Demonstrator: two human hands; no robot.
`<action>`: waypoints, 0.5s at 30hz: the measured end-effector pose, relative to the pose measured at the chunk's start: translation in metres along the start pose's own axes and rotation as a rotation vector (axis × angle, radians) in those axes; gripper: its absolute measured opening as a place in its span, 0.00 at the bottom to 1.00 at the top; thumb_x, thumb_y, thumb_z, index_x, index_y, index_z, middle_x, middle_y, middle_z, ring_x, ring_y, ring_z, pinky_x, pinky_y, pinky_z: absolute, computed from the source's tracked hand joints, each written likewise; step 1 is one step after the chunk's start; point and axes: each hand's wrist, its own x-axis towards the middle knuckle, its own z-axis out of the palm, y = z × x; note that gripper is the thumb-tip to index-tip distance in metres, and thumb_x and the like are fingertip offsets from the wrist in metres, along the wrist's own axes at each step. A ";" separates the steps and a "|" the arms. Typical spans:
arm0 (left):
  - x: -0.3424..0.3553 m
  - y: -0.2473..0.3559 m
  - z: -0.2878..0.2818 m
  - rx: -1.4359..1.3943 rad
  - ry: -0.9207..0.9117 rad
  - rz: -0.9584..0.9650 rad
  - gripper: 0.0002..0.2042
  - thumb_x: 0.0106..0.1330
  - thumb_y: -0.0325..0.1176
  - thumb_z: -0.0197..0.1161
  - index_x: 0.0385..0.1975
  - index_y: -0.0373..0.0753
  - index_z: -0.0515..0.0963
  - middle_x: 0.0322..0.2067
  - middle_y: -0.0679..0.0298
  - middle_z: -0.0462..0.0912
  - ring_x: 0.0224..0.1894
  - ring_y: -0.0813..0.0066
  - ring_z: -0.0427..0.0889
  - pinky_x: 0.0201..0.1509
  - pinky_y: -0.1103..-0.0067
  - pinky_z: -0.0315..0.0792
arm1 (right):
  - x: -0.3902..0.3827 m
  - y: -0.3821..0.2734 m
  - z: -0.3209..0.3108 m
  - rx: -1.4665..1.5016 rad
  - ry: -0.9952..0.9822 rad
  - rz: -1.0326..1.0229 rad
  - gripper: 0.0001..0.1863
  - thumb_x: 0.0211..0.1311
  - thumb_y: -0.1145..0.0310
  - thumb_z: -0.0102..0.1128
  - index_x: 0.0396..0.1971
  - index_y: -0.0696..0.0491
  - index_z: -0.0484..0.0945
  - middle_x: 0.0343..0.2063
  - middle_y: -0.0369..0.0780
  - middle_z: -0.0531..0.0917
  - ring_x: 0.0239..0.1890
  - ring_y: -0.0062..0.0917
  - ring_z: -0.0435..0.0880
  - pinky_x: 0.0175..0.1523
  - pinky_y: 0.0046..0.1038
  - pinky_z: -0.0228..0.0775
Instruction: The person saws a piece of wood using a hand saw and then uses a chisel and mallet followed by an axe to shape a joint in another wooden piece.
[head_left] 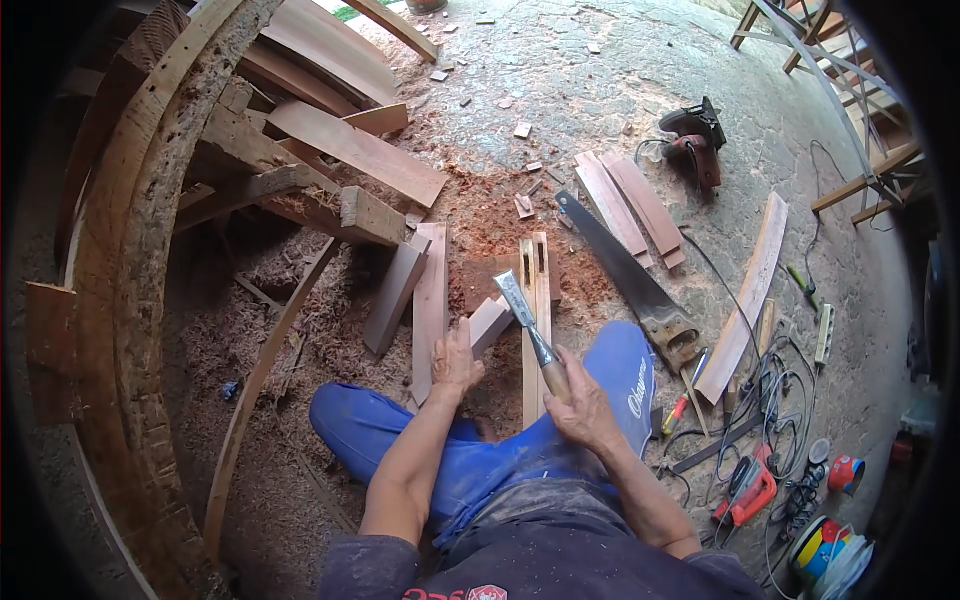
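Observation:
My right hand (583, 408) is closed around the wooden handle of a wide chisel (530, 320), its metal blade pointing up and away from me. Beneath the chisel lies a long, narrow timber (535, 375) with slots cut near its far end. My left hand (458, 362) is at the near end of a short wooden block (490, 326), with thumb and fingers on either side of it. The block slants against the slotted timber. Just left of that hand are a pale board (431, 300) and a thicker offcut (397, 298).
A handsaw (630, 270) lies right of the timber, near two planks (628, 205). Farther off sits a circular saw (695, 150). Cables and a red power tool (748, 487) lie at right. A big curved wooden frame (130, 290) stands at left. Shavings cover the ground.

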 end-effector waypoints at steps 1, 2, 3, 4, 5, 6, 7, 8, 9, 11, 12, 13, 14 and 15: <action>-0.003 0.011 0.002 0.001 -0.016 -0.084 0.45 0.52 0.32 0.69 0.74 0.37 0.57 0.55 0.42 0.75 0.57 0.39 0.76 0.65 0.56 0.71 | 0.002 -0.003 0.000 -0.047 0.003 -0.009 0.38 0.57 0.69 0.58 0.70 0.59 0.61 0.55 0.58 0.78 0.56 0.55 0.79 0.62 0.46 0.73; -0.005 0.019 0.005 -0.037 -0.033 -0.134 0.46 0.52 0.32 0.69 0.75 0.38 0.56 0.56 0.42 0.74 0.58 0.39 0.75 0.66 0.56 0.70 | 0.003 -0.006 -0.001 -0.095 0.005 -0.018 0.38 0.57 0.69 0.57 0.70 0.59 0.61 0.54 0.58 0.78 0.55 0.55 0.80 0.61 0.47 0.74; -0.007 0.025 0.007 -0.074 -0.043 -0.190 0.46 0.53 0.33 0.69 0.75 0.38 0.54 0.57 0.42 0.74 0.60 0.39 0.74 0.67 0.55 0.68 | 0.004 -0.008 -0.002 -0.109 -0.021 0.003 0.38 0.58 0.69 0.59 0.70 0.59 0.62 0.55 0.58 0.78 0.57 0.55 0.79 0.62 0.46 0.73; -0.008 0.031 0.010 -0.111 -0.053 -0.244 0.47 0.53 0.34 0.68 0.76 0.38 0.53 0.57 0.42 0.73 0.61 0.38 0.73 0.68 0.55 0.67 | 0.004 -0.010 -0.003 -0.124 -0.046 0.024 0.38 0.58 0.69 0.61 0.70 0.59 0.62 0.57 0.57 0.78 0.58 0.55 0.79 0.63 0.45 0.72; -0.010 0.035 0.018 -0.172 -0.036 -0.295 0.48 0.53 0.34 0.68 0.76 0.39 0.52 0.58 0.41 0.72 0.62 0.38 0.71 0.70 0.54 0.65 | 0.005 -0.013 -0.005 -0.140 -0.070 0.046 0.38 0.59 0.69 0.63 0.70 0.58 0.63 0.58 0.57 0.77 0.59 0.54 0.78 0.64 0.44 0.72; -0.011 0.037 0.029 -0.232 -0.012 -0.346 0.48 0.53 0.34 0.68 0.77 0.39 0.51 0.59 0.41 0.71 0.63 0.38 0.70 0.71 0.54 0.62 | 0.006 -0.019 -0.007 -0.158 -0.070 0.043 0.37 0.59 0.69 0.62 0.69 0.59 0.64 0.57 0.57 0.78 0.58 0.54 0.79 0.63 0.44 0.72; -0.010 0.037 0.040 -0.295 0.009 -0.395 0.49 0.53 0.35 0.67 0.77 0.39 0.50 0.59 0.40 0.70 0.64 0.37 0.68 0.73 0.53 0.60 | 0.005 -0.026 -0.007 -0.178 -0.071 0.042 0.36 0.59 0.70 0.62 0.69 0.59 0.64 0.56 0.56 0.78 0.58 0.53 0.79 0.62 0.44 0.73; -0.004 0.036 0.049 -0.370 0.046 -0.436 0.51 0.52 0.33 0.67 0.78 0.40 0.47 0.61 0.40 0.67 0.67 0.36 0.64 0.76 0.53 0.56 | 0.005 -0.031 -0.007 -0.198 -0.071 0.042 0.36 0.59 0.70 0.62 0.69 0.59 0.65 0.56 0.56 0.79 0.57 0.53 0.80 0.61 0.44 0.74; -0.005 0.038 0.053 -0.358 0.053 -0.421 0.51 0.52 0.33 0.67 0.78 0.40 0.46 0.61 0.40 0.67 0.67 0.36 0.64 0.76 0.54 0.55 | 0.006 -0.031 -0.008 -0.247 -0.046 -0.008 0.35 0.59 0.70 0.61 0.68 0.59 0.65 0.54 0.55 0.79 0.54 0.52 0.81 0.58 0.45 0.76; -0.006 0.037 0.058 -0.332 0.067 -0.389 0.52 0.52 0.32 0.67 0.79 0.40 0.45 0.61 0.40 0.67 0.67 0.37 0.63 0.77 0.54 0.54 | 0.008 -0.032 -0.012 -0.342 0.001 -0.113 0.34 0.59 0.71 0.60 0.67 0.59 0.66 0.50 0.54 0.80 0.47 0.52 0.84 0.52 0.46 0.79; -0.011 0.032 0.062 -0.331 0.098 -0.355 0.52 0.52 0.31 0.67 0.79 0.40 0.44 0.61 0.41 0.66 0.67 0.38 0.63 0.77 0.55 0.54 | 0.010 -0.034 -0.013 -0.369 -0.012 -0.120 0.32 0.60 0.71 0.59 0.66 0.60 0.67 0.50 0.54 0.80 0.46 0.51 0.84 0.51 0.45 0.79; -0.010 0.030 0.066 -0.313 0.101 -0.366 0.53 0.52 0.31 0.68 0.79 0.39 0.44 0.61 0.42 0.67 0.67 0.39 0.63 0.76 0.55 0.55 | 0.011 -0.037 -0.016 -0.395 -0.025 -0.128 0.31 0.60 0.72 0.59 0.65 0.60 0.68 0.49 0.54 0.80 0.46 0.51 0.85 0.51 0.45 0.79; -0.007 0.028 0.069 -0.294 0.103 -0.378 0.53 0.52 0.31 0.68 0.79 0.39 0.44 0.61 0.42 0.67 0.67 0.40 0.63 0.76 0.56 0.56 | 0.012 -0.040 -0.016 -0.421 -0.037 -0.136 0.30 0.61 0.72 0.58 0.64 0.60 0.69 0.49 0.54 0.80 0.45 0.50 0.85 0.50 0.45 0.80; -0.005 0.033 0.066 -0.279 0.102 -0.381 0.53 0.52 0.32 0.68 0.79 0.39 0.44 0.61 0.43 0.67 0.67 0.41 0.64 0.75 0.56 0.57 | 0.012 -0.040 -0.017 -0.448 -0.053 -0.136 0.29 0.61 0.72 0.58 0.63 0.61 0.69 0.49 0.53 0.80 0.44 0.50 0.85 0.49 0.45 0.80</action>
